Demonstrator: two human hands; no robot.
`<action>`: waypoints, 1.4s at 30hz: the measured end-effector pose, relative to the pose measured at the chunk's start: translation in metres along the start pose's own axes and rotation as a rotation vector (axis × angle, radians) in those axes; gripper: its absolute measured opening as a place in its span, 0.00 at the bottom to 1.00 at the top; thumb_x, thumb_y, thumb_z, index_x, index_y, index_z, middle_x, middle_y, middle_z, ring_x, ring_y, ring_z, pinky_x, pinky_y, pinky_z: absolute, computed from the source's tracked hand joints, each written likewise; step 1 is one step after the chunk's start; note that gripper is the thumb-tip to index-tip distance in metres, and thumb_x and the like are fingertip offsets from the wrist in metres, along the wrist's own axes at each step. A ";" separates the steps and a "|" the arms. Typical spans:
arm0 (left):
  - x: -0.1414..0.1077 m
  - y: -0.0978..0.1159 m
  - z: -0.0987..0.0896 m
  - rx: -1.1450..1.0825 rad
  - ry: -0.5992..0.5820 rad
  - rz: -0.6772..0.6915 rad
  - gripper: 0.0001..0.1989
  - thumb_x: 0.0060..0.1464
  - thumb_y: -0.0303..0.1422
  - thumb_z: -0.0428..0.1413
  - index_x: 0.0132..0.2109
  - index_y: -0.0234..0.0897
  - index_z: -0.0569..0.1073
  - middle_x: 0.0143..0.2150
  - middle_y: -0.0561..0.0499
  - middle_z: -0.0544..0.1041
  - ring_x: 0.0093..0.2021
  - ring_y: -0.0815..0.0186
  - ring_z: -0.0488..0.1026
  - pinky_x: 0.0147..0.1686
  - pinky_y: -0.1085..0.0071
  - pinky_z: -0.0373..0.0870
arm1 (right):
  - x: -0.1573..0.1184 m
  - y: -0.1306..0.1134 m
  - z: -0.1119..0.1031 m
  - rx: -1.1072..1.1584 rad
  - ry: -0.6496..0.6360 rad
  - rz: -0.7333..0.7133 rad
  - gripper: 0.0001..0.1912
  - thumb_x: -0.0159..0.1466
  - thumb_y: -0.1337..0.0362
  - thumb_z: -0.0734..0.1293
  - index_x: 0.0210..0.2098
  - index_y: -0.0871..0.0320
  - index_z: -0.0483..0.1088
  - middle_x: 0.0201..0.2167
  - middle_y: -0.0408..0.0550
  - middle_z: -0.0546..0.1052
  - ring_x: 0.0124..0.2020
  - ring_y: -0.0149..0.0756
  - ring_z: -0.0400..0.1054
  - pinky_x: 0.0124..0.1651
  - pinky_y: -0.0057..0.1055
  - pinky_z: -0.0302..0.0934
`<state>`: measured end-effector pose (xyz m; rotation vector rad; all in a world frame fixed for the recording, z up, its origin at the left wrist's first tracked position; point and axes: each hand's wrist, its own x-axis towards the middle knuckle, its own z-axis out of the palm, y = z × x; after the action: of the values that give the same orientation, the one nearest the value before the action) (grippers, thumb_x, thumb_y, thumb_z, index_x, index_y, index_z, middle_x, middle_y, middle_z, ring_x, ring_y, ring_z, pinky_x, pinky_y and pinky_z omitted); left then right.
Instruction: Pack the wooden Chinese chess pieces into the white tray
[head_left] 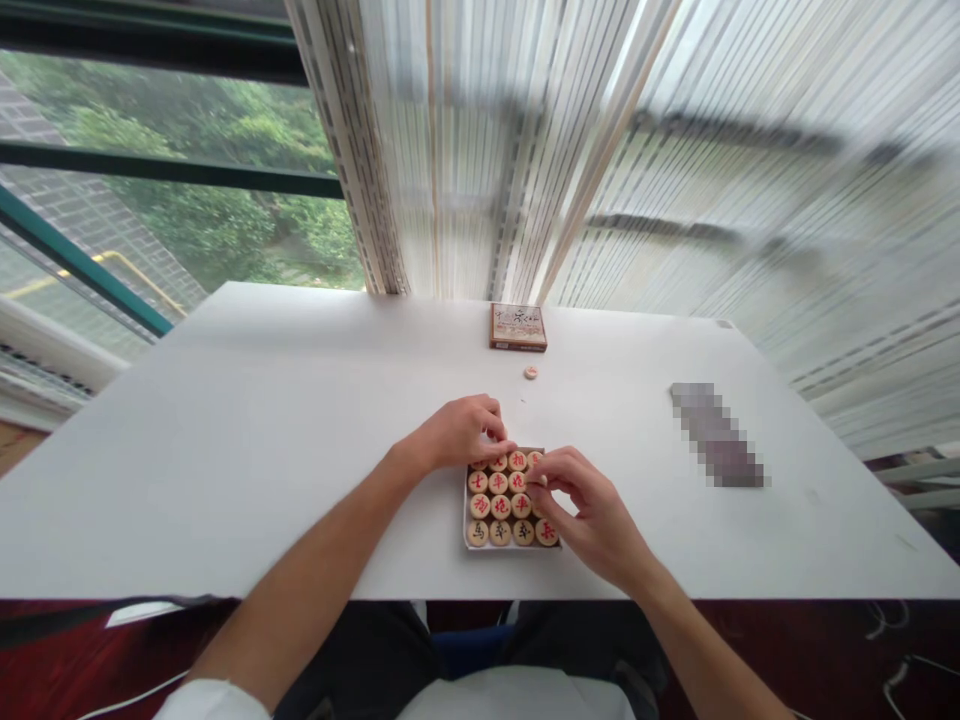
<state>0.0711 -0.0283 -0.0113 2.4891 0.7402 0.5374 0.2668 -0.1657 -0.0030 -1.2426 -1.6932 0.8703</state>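
Observation:
A shallow box tray (466,520) sits near the table's front edge, filled with rows of round Chinese chess pieces (500,506) marked in red or black characters. My right hand (589,510) is over the tray's right side, thumb and forefinger closed on a chess piece (538,481); it hides part of the right column. At the tray's back left edge is my left hand (469,432), its fingers curled together, the tips touching or just above the back row. What they pinch, if anything, cannot be made out.
Behind the tray, a single chess piece (531,372) lies on the white table (300,400). Farther back is the brown printed box lid (518,328). A blurred-out flat object (716,435) lies to the right. Blinds (480,150) hang behind the table.

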 end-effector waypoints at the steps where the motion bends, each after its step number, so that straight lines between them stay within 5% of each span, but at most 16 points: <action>1: 0.000 0.000 -0.001 -0.002 -0.001 -0.001 0.11 0.58 0.38 0.60 0.31 0.37 0.80 0.33 0.51 0.75 0.36 0.68 0.72 0.37 0.73 0.67 | -0.002 -0.002 0.000 0.004 -0.009 0.004 0.04 0.68 0.67 0.65 0.42 0.52 0.71 0.41 0.47 0.71 0.42 0.36 0.70 0.43 0.33 0.70; 7: -0.002 0.004 -0.010 -0.092 -0.017 -0.007 0.15 0.60 0.43 0.59 0.34 0.37 0.81 0.34 0.50 0.75 0.36 0.67 0.72 0.38 0.71 0.67 | -0.010 -0.003 0.002 0.116 -0.014 0.032 0.05 0.67 0.68 0.66 0.42 0.53 0.69 0.41 0.46 0.71 0.44 0.36 0.71 0.48 0.35 0.71; 14: -0.003 0.011 -0.011 -0.129 -0.118 0.001 0.25 0.44 0.51 0.67 0.44 0.37 0.78 0.39 0.49 0.74 0.39 0.63 0.71 0.38 0.70 0.67 | -0.015 -0.004 0.001 0.230 0.004 0.078 0.09 0.66 0.68 0.68 0.44 0.53 0.66 0.40 0.44 0.72 0.42 0.34 0.74 0.46 0.33 0.73; 31: -0.004 0.020 -0.009 -0.127 -0.213 0.014 0.39 0.36 0.55 0.69 0.52 0.39 0.72 0.45 0.46 0.73 0.47 0.56 0.70 0.46 0.65 0.68 | -0.026 -0.007 -0.005 0.100 -0.022 0.104 0.09 0.65 0.68 0.68 0.45 0.53 0.70 0.41 0.45 0.72 0.37 0.33 0.73 0.40 0.30 0.72; 39: -0.003 0.016 -0.009 -0.123 -0.233 -0.003 0.39 0.36 0.55 0.69 0.51 0.38 0.71 0.45 0.46 0.73 0.46 0.56 0.69 0.44 0.65 0.68 | -0.023 -0.016 -0.002 -0.029 -0.061 0.145 0.04 0.68 0.63 0.66 0.40 0.54 0.73 0.38 0.46 0.74 0.36 0.33 0.72 0.38 0.29 0.69; 42: -0.003 0.013 -0.009 -0.117 -0.187 -0.001 0.32 0.43 0.55 0.66 0.48 0.37 0.72 0.41 0.47 0.73 0.43 0.60 0.70 0.41 0.68 0.68 | -0.022 -0.020 -0.002 -0.028 -0.045 0.139 0.05 0.69 0.62 0.65 0.40 0.54 0.73 0.37 0.46 0.75 0.37 0.34 0.72 0.40 0.30 0.69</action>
<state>0.0699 -0.0365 0.0026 2.3903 0.6187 0.3313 0.2641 -0.1919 0.0108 -1.3818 -1.6746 0.9657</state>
